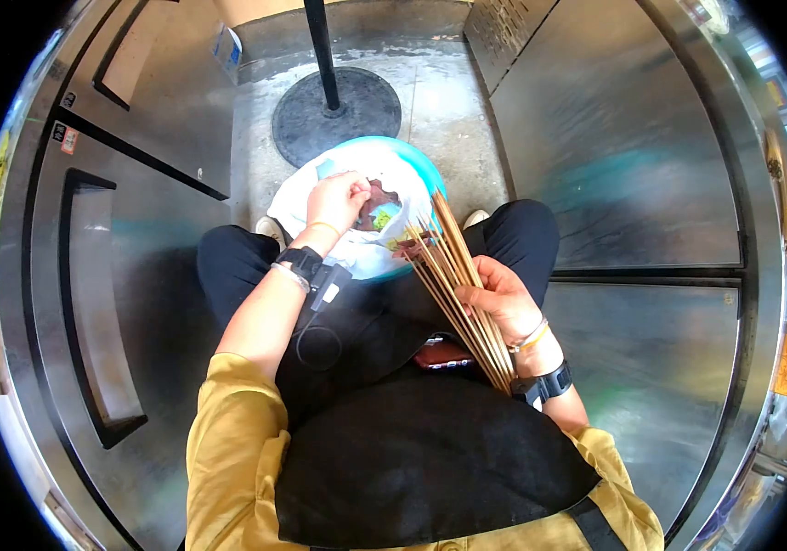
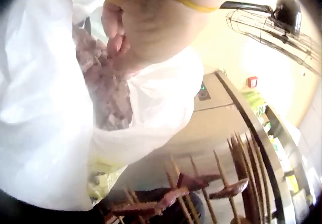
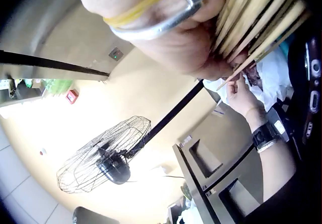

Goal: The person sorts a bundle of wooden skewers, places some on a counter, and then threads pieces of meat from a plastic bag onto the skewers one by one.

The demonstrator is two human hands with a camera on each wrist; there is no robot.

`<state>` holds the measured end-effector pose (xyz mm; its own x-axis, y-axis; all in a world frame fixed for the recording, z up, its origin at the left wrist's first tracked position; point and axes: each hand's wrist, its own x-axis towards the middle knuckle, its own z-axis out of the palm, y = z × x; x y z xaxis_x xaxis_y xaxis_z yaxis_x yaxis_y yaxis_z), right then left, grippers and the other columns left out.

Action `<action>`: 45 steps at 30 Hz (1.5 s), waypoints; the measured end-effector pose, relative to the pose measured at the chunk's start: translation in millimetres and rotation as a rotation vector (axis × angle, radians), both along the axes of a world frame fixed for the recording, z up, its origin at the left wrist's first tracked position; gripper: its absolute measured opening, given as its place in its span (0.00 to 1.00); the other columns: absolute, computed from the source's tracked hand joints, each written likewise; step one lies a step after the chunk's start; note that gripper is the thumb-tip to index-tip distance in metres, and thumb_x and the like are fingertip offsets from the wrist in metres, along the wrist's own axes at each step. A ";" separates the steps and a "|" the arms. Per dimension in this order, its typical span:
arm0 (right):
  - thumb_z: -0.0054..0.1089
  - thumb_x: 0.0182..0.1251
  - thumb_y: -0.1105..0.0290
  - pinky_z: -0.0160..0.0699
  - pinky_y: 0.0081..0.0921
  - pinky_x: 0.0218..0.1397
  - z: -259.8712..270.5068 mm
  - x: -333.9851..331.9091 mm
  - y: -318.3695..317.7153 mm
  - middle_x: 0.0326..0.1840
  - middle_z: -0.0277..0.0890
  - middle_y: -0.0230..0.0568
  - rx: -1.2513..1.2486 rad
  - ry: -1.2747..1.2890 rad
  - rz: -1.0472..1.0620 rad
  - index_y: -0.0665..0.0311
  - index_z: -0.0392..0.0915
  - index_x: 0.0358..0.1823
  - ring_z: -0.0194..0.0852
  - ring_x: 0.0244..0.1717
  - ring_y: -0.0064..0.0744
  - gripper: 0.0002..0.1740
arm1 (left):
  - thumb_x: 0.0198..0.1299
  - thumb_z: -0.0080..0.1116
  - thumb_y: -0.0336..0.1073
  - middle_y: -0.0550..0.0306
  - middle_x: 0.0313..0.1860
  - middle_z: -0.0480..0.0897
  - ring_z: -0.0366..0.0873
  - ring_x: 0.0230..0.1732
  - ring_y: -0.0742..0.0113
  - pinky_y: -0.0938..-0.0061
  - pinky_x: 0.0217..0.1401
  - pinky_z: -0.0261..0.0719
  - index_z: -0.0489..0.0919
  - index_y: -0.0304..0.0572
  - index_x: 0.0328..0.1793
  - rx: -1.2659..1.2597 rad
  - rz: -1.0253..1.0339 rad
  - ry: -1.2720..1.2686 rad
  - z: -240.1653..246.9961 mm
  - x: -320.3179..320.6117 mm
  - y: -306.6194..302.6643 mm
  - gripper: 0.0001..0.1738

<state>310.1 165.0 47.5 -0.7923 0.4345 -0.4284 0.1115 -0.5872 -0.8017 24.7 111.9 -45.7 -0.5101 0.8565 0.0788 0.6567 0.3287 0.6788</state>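
A white plastic bag (image 1: 294,200) lines a blue tub (image 1: 425,167) between the knees, with dark red meat pieces (image 2: 113,95) inside. My left hand (image 1: 338,200) is over the bag's opening, its fingers curled in at the meat; whether a piece is between them is hidden. My right hand (image 1: 505,303) grips a bundle of wooden skewers (image 1: 467,308) slanting beside the tub. Several skewers carry meat (image 2: 229,189) near their upper ends, close to the bag.
Steel cabinets stand at the left (image 1: 173,275) and right (image 1: 641,156). Beyond the tub, a round black base (image 1: 366,101) with a pole rests on the floor. A wire fan (image 3: 108,158) shows in the right wrist view. A dark red object (image 1: 442,355) lies by the lap.
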 end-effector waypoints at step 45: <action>0.64 0.57 0.78 0.63 0.11 0.21 4.6 -4.5 1.1 0.25 0.71 0.27 -0.028 -0.006 0.038 0.63 0.70 0.39 0.65 0.19 0.14 0.12 | 0.49 0.60 0.44 0.57 0.37 0.82 0.74 0.48 0.54 0.59 0.51 0.66 0.82 0.54 0.47 -0.209 -0.238 0.614 -4.4 16.2 11.3 0.18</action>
<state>305.6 166.2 52.0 -0.8052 0.3920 -0.4449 0.1387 -0.6050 -0.7840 40.9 123.3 -50.1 -0.2217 0.9684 0.1143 0.9725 0.2109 0.0990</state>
